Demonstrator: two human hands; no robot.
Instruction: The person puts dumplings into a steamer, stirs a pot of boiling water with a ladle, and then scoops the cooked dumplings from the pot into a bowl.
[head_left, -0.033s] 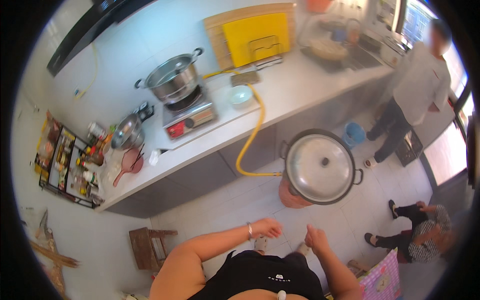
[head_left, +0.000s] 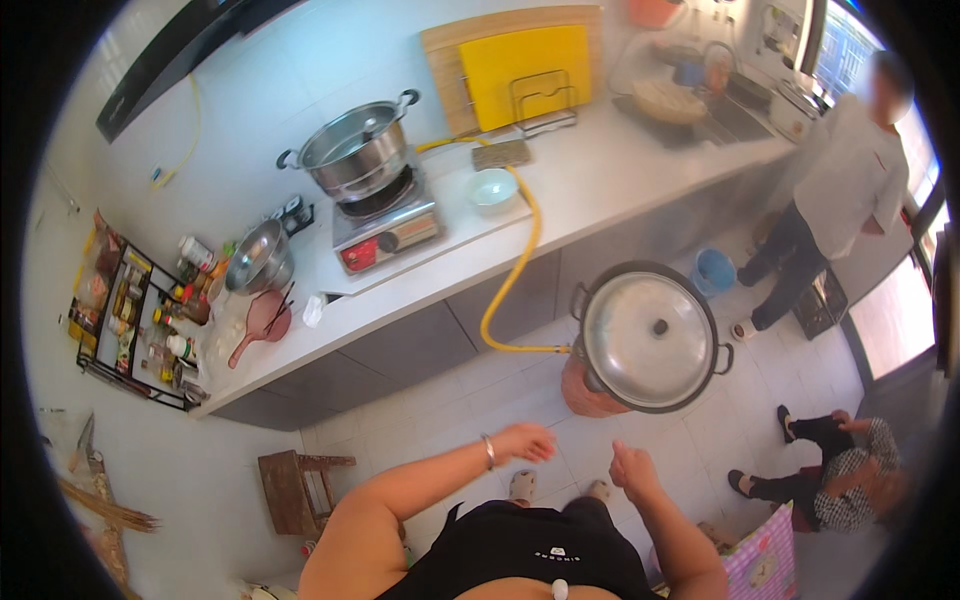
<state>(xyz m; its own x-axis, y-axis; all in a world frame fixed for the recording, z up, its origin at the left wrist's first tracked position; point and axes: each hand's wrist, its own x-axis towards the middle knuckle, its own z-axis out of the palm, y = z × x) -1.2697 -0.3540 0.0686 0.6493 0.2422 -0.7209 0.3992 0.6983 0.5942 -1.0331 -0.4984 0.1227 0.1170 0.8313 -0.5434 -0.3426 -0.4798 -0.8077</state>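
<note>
Lidded wok (head_left: pixel 650 338) stands on the tiled floor (head_left: pixel 450 400) beside the counter (head_left: pixel 620 180); left hand (head_left: pixel 525 441) and right hand (head_left: pixel 632 470) hover apart, loosely curled, empty

Nothing has changed: both hands (head_left: pixel 580 455) hang empty as before
</note>
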